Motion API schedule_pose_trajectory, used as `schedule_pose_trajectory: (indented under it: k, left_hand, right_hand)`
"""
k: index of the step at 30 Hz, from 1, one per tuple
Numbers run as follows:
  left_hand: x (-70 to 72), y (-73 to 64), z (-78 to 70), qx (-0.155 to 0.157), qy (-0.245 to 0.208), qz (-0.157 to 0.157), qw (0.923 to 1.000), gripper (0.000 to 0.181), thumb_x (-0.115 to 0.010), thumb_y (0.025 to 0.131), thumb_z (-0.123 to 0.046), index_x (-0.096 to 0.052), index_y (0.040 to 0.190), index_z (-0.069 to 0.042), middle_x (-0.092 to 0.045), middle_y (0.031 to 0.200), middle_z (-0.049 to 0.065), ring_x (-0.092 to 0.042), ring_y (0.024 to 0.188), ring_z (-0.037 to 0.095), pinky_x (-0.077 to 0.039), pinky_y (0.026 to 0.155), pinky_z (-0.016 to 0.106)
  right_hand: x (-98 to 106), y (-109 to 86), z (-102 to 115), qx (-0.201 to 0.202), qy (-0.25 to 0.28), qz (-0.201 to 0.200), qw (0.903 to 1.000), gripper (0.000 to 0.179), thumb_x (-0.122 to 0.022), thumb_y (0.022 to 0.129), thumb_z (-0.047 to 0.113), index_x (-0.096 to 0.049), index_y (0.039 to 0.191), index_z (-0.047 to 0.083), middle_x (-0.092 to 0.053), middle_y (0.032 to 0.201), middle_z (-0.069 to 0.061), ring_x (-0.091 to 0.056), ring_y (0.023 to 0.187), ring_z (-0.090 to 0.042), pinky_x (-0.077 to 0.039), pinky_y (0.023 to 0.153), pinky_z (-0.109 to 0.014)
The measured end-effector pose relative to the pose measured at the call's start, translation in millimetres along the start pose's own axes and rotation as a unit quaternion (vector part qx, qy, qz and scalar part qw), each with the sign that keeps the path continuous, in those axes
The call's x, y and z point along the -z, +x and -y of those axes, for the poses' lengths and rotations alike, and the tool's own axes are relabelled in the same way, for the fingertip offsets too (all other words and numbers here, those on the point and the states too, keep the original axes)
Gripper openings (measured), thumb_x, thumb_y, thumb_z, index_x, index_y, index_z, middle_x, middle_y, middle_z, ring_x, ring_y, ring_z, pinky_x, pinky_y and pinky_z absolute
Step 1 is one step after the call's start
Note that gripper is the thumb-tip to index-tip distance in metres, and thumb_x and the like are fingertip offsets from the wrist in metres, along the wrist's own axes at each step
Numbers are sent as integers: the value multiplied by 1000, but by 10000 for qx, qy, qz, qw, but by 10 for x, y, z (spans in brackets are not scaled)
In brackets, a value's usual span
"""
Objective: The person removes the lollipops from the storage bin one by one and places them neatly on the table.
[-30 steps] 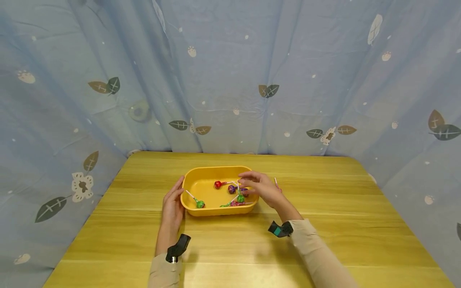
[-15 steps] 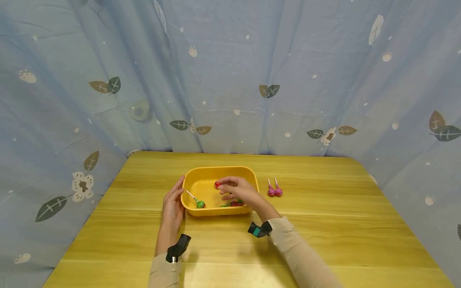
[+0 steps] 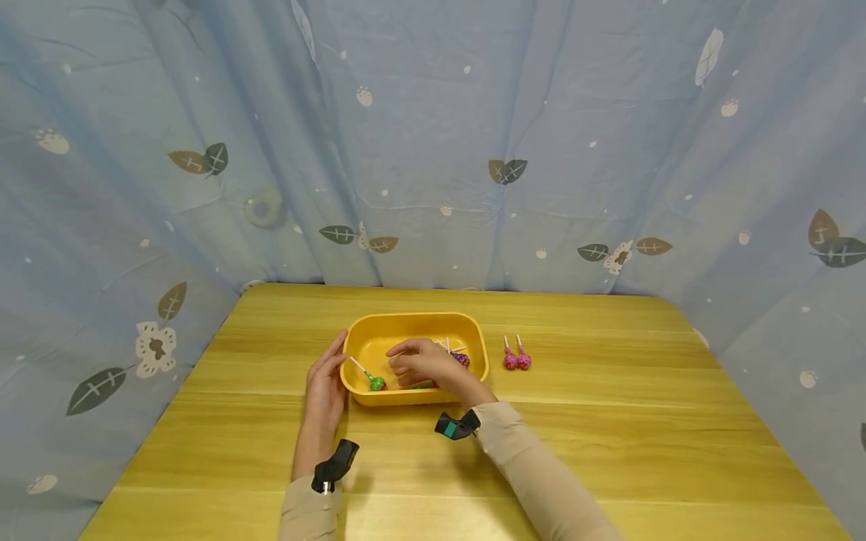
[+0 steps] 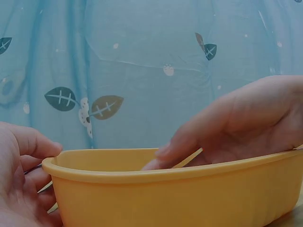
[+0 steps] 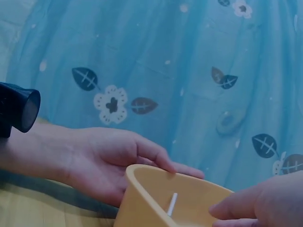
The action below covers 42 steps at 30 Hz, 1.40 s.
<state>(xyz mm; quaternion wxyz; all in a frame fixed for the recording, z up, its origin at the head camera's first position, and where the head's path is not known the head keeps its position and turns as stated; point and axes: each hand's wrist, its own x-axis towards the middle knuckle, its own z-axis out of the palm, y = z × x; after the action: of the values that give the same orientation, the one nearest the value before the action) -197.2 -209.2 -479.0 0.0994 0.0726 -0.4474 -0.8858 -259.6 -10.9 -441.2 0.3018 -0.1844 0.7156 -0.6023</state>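
My left hand (image 3: pixel 327 387) holds the left end of a yellow plastic tub (image 3: pixel 406 400); in the left wrist view a fingertip touches the rim and other fingers lie against the outer wall. Inside the tub, my right hand (image 3: pixel 429 366) reaches leftward, its fingers slightly bent and apart. No lollipop shows between them. A green lollipop (image 3: pixel 376 383) leans at the tub's left end, its white stick (image 5: pixel 173 204) also visible in the right wrist view. Behind the right hand sit a purple lollipop (image 3: pixel 462 360) and several white sticks. The red lollipop is hidden.
Two pink lollipops (image 3: pixel 517 362) lie side by side on the wooden table (image 3: pixel 609 421), right of the tub. A blue patterned curtain (image 3: pixel 433 150) hangs behind the table and along both sides. Each wrist carries a black camera mount (image 3: pixel 334 464).
My right hand has moved left from the tub's right end toward its middle, covering the red lollipop and uncovering the pink pair on the table. The left hand and tub stay put.
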Motion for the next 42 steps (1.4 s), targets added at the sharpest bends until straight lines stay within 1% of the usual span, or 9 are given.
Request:
schedule_pose_trajectory:
  k: [3, 10, 16, 19, 24, 32, 38, 39, 42]
  left_hand:
    - [-5, 2, 4, -11, -15, 2, 10000, 47, -40, 101, -1, -39, 148, -3, -34, 154, 5, -31, 139, 13, -26, 112, 29]
    - [-17, -3, -2, 10, -40, 1, 10000, 46, -39, 102, -1, -39, 148, -3, -34, 154, 5, -31, 139, 13, -26, 112, 29]
    - [-27, 6, -1, -26, -56, 90, 9999, 47, -38, 102, 0, -37, 148, -3, -32, 155, 5, -28, 140, 12, -23, 113, 30]
    - [-26, 4, -1, -21, -44, 144, 9999, 47, -37, 102, 0, -36, 149, -3, -30, 156, 5, -27, 141, 13, -22, 114, 30]
    - [-22, -12, 0, -49, -44, 189, 9998, 47, -37, 102, 0, -35, 149, -2, -29, 156, 5, -25, 142, 14, -21, 114, 32]
    - [18, -6, 17, -235, 91, 288, 9993, 47, -36, 102, 0, -34, 149, 0, -24, 158, 10, -21, 144, 19, -21, 114, 34]
    - [16, -2, 7, -131, 31, 281, 9995, 47, -37, 102, 0, -35, 149, -1, -25, 158, 9, -24, 143, 18, -21, 114, 34]
    - [12, -4, 5, -114, -50, 262, 9996, 47, -36, 102, 0, -35, 149, -1, -26, 157, 8, -24, 143, 17, -21, 114, 34]
    - [7, -4, -9, -73, -79, 267, 9996, 47, -36, 102, 0, -35, 149, -1, -27, 157, 7, -24, 143, 18, -20, 115, 34]
  right_hand:
    - [-40, 34, 6, -147, -26, 36, 9999, 37, -61, 96, 18, -60, 126, -3, -63, 115, -21, -65, 97, -34, -56, 80, -42]
    - [-71, 100, 10, -340, -81, 94, 9993, 36, -62, 95, 21, -61, 125, -1, -66, 111, -15, -67, 93, -28, -56, 79, -40]
    - [-80, 142, -6, -455, -42, 72, 9989, 36, -62, 96, 20, -61, 126, 0, -65, 113, -13, -66, 96, -28, -57, 77, -37]
    - [-96, 158, -6, -459, -67, 71, 9989, 35, -63, 95, 17, -60, 125, -1, -65, 112, -13, -65, 96, -28, -57, 78, -37]
    - [-135, 180, -5, -417, -217, 118, 9988, 34, -65, 93, 13, -60, 124, -2, -65, 106, -10, -66, 91, -25, -56, 79, -37]
    - [-196, 195, 27, -245, -544, 347, 9976, 37, -67, 89, 7, -59, 123, -5, -68, 95, -9, -68, 86, -24, -56, 78, -36]
    - [-259, 222, 33, -227, -792, 326, 9961, 39, -71, 84, 2, -60, 121, -5, -69, 93, -9, -67, 82, -22, -57, 75, -35]
    - [-268, 219, 38, -228, -858, 303, 9956, 39, -72, 84, 2, -60, 121, -4, -69, 93, -9, -67, 82, -21, -57, 75, -35]
    - [-292, 216, 54, -208, -1018, 245, 9943, 38, -71, 85, 1, -61, 120, -4, -69, 92, -9, -67, 82, -21, -56, 76, -35]
